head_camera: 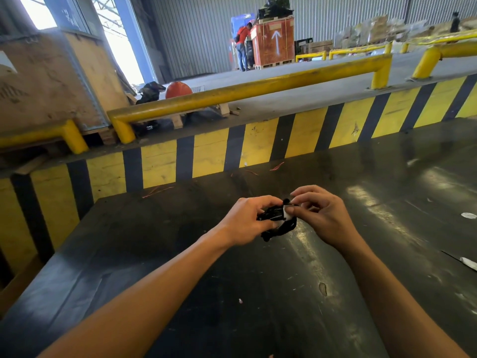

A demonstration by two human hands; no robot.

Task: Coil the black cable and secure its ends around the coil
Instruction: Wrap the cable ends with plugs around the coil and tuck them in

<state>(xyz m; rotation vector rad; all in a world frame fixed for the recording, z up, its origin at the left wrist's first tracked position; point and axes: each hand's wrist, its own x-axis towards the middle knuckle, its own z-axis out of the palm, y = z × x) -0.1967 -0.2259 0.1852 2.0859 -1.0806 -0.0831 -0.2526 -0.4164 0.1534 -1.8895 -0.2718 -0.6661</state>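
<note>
A small bundle of black cable point(274, 223) is held just above the dark table point(258, 293), between both hands. My left hand point(246, 223) grips the coil's left side with thumb and fingers. My right hand point(322, 215) pinches the top right of the bundle, where a white piece point(287, 214) shows between the fingertips. A short black end sticks up by my right forefinger. Loops of cable hang below the left thumb. Part of the coil is hidden by the fingers.
A yellow-and-black striped wall point(232, 151) borders the table's far edge, with yellow guard rails point(245, 89) above it. Thin red wire scraps point(276, 166) lie at the table's far edge. White scraps point(468, 215) lie at the right. A person in red point(242, 45) stands far back by an orange crate.
</note>
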